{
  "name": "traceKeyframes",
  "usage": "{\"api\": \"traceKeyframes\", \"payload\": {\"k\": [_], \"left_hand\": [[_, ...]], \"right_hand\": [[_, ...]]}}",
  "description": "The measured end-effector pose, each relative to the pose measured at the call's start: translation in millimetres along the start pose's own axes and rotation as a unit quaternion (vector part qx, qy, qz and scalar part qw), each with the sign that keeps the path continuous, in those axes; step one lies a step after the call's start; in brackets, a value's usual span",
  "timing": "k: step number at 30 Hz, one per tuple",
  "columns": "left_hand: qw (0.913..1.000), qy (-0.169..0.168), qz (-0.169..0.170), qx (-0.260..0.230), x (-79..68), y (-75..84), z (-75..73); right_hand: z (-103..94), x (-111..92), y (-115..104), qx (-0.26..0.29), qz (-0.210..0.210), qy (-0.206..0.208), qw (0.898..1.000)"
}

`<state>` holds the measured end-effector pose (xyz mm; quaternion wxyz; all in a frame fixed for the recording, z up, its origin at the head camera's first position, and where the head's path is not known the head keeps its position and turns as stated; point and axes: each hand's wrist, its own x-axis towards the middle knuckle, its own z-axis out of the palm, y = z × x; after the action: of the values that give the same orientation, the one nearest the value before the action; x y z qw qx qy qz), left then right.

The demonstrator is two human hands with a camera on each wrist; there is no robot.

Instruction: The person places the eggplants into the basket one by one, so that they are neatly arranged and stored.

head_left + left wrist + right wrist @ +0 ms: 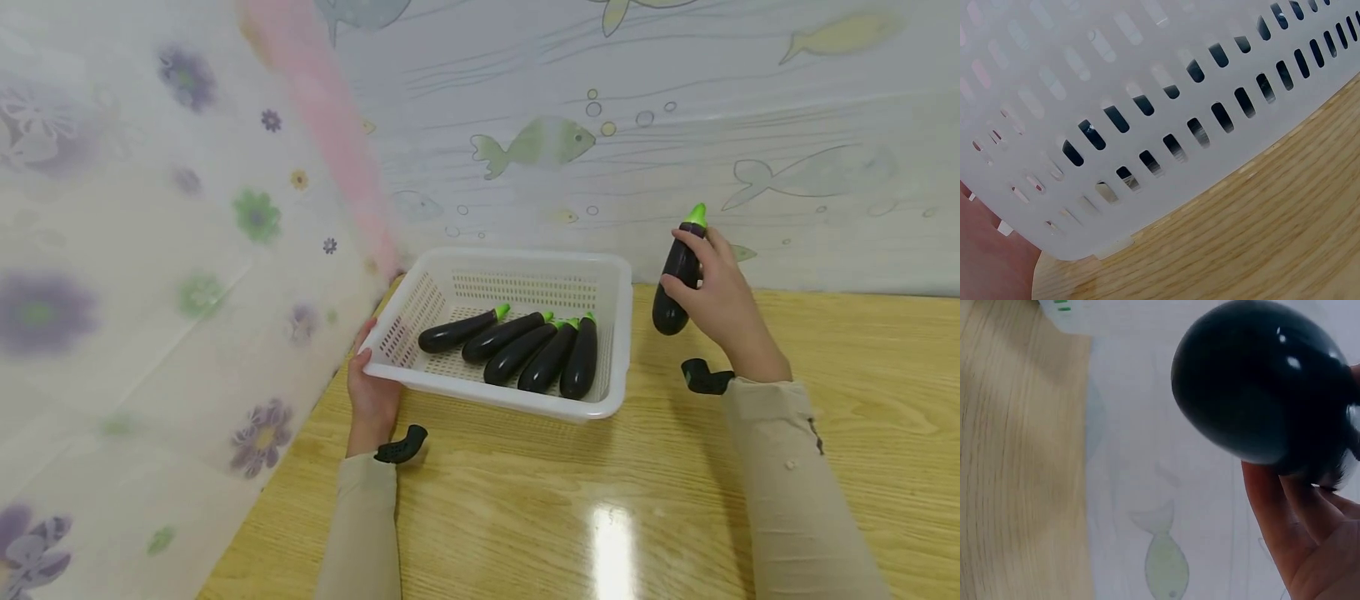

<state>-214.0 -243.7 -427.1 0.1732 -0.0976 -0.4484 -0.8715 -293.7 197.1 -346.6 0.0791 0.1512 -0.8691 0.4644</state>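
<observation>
My left hand (373,402) grips the left side of a white plastic basket (491,398), thumb at the rim. Several dark purple eggplants (513,354) with bright green stem ends lie side by side on the basket's slotted floor. To the right of the basket, my right hand (718,292) holds another eggplant (678,279) above the table, green end up, between thumb and fingers. In the right wrist view the rounded lower end of this eggplant (1241,387) fills the upper right. Dark shapes show through the slots of the basket wall (1154,128) in the left wrist view.
A wood-grain table (495,500) lies under the basket. Behind it hangs a pale sheet printed with fish (551,143), and a flower-printed sheet (225,333) covers the left side. Black curved pieces (405,446) sit at both wrists.
</observation>
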Motion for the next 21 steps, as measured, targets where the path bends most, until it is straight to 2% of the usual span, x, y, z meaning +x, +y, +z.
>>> {"api": "traceKeyframes", "payload": {"k": [21], "left_hand": [[1.0, 0.003, -0.001, 0.007, 0.0, 1.0, 0.3]], "right_hand": [[-1.3, 1.0, 6.7, 0.006, 0.022, 0.0, 1.0]]}}
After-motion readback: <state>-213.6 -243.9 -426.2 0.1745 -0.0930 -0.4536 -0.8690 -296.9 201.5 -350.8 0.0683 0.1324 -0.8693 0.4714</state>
